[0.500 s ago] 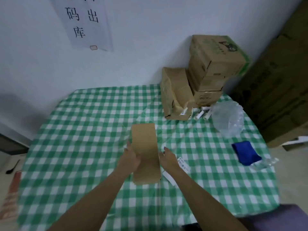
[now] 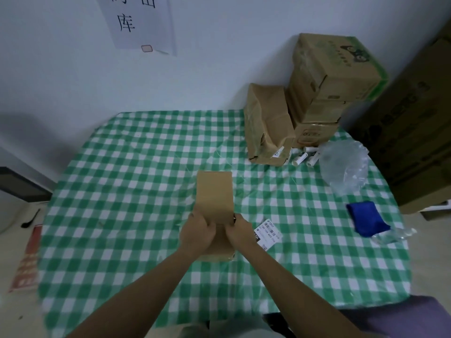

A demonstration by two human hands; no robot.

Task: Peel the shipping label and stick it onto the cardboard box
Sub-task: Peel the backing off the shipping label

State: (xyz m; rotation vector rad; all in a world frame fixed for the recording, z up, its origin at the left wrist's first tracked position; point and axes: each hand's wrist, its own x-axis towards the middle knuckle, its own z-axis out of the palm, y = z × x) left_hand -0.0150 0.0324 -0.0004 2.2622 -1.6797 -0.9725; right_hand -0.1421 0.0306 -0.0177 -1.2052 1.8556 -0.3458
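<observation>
The cardboard box (image 2: 214,198) is long, flat and plain brown. It lies in the middle of the table (image 2: 122,191), with its long sides running away from the person. Both hands are on its near half. The left hand (image 2: 195,234) grasps it from the left side, and the fingers (image 2: 202,219) are curled on the top face. The right hand (image 2: 240,231) grasps the right edge with bent fingers. The far half of the box reaches out beyond the fingers, smooth and bare.

The shipping label (image 2: 268,234) lies flat on the cloth just to the right of the right fingers. It is a small white rectangle with a barcode and black print, and one corner goes under the right wrist.

To the left of the fingers, and beyond the far edge of the box, a wide stretch of green and white checked cloth lies open.

Far beyond the fingers and to the right, a crumpled brown package (image 2: 266,125) leans on a stack of cartons (image 2: 329,76) at the back corner. In front of them are short white tubes (image 2: 305,157) and a wrinkled clear plastic bag (image 2: 344,164). Well to the right of the fingers, near the table edge, lies a soft blue cloth (image 2: 364,219).
</observation>
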